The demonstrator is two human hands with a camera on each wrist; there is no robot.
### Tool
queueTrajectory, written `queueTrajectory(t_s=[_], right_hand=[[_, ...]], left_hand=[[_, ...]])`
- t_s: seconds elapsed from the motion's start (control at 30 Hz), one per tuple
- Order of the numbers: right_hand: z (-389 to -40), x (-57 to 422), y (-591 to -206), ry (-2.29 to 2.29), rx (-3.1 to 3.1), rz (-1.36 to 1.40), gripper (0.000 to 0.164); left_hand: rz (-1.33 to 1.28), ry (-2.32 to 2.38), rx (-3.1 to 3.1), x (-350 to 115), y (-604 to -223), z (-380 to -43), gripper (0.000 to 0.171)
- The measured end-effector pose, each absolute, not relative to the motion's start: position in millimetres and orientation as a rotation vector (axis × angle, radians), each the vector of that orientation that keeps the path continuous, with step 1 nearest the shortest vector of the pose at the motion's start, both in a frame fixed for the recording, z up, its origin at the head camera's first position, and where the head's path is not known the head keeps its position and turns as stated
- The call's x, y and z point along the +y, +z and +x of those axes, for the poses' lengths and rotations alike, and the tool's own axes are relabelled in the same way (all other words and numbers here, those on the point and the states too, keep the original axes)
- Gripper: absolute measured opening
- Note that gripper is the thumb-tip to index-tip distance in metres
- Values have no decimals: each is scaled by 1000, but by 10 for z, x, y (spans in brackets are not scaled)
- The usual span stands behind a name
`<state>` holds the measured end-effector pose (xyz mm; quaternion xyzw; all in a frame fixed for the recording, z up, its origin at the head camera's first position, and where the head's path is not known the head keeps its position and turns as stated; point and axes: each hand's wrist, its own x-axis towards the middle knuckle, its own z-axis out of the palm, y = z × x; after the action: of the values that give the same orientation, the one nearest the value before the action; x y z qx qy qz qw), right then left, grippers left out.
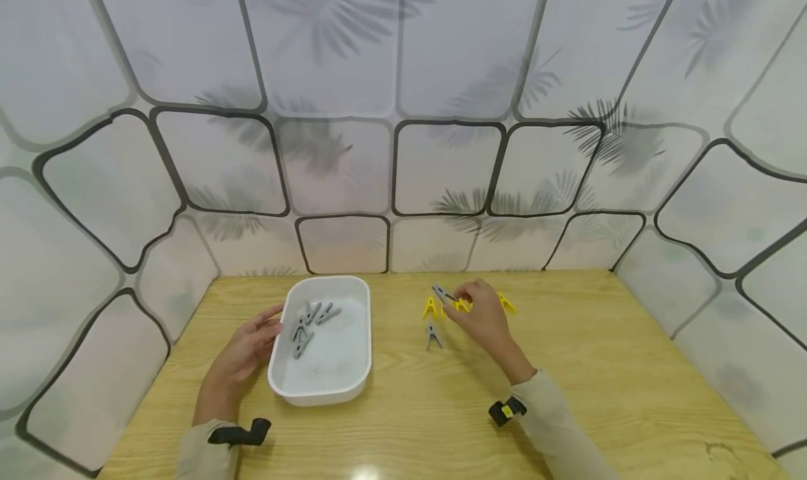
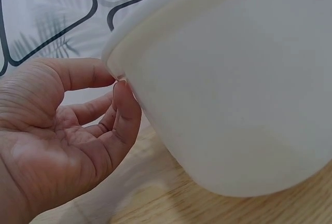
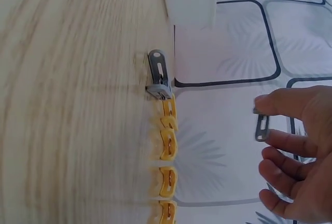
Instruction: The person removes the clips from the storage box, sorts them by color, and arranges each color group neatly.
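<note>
Nearest, L hand (image 1: 249,343): thumb & fingers bent, tips at the rim of the white tub (image 1: 334,364), pinching its lip lightly. Tub sits on the wood table (image 1: 403,438) just R of that hand; looks like smooth plastic, prob. light, fairly stiff, apt to slide if bumped, so rim is the best hold. Loose grey clips (image 1: 302,345) lie in it, close to L hand's fingertips.

Btw the hands, much nearer the R one, a standing grey clip (image 1: 433,336) rests on the table, legs splayed down. R hand (image 1: 483,317) is just R of it & a bit beyond, thumb + index pinching the held grey clip (image 1: 443,294), other fingers loosely bent. Clip sticks out L of the fingertips; prob. v. light, stiff-bodied w/ springy give, maybe slick. Best pinched flat across the legs, gently, as a hard squeeze would likely part the tip.

Yellow clips (image 1: 430,307) stand in a row on both sides of R hand, some part-hidden by it; prob. not fragile, same pinch should do
</note>
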<state>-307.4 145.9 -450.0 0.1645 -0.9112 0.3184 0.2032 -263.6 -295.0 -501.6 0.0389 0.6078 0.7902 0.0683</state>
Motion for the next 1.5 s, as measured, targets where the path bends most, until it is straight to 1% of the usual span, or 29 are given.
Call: queueTrajectory(t_s=[0.13, 0.3, 0.43, 0.67, 0.87, 1.0, 1.23, 1.5], right_hand=[[-3095, 1485, -4498, 769, -2653, 430, 25], [-3134, 1488, -4592, 644, -2776, 384, 26], [-3129, 1480, -4656, 665, -2823, 342, 26], [-3101, 1497, -4614, 721, -2847, 304, 26], [-3104, 1519, -4738, 789, -2876, 288, 24], [-3078, 1516, -4820, 769, -2862, 282, 31], [-3013, 1504, -4852, 689, -2855, 282, 45], [-2981, 1460, -4851, 615, -2931, 275, 41]], left_hand=[[149, 2391, 1802, -2947, -4992, -2652, 35], [161, 2378, 1817, -2952, -4959, -2662, 34], [138, 2369, 1815, -2936, -4965, -2665, 33], [94, 2361, 1833, -2906, -4956, -2677, 36], [129, 2385, 1791, -2918, -4960, -2648, 33], [107, 2399, 1784, -2921, -4956, -2630, 32], [70, 2402, 1773, -2941, -4983, -2624, 32], [99, 2420, 1758, -2934, -4999, -2623, 34]])
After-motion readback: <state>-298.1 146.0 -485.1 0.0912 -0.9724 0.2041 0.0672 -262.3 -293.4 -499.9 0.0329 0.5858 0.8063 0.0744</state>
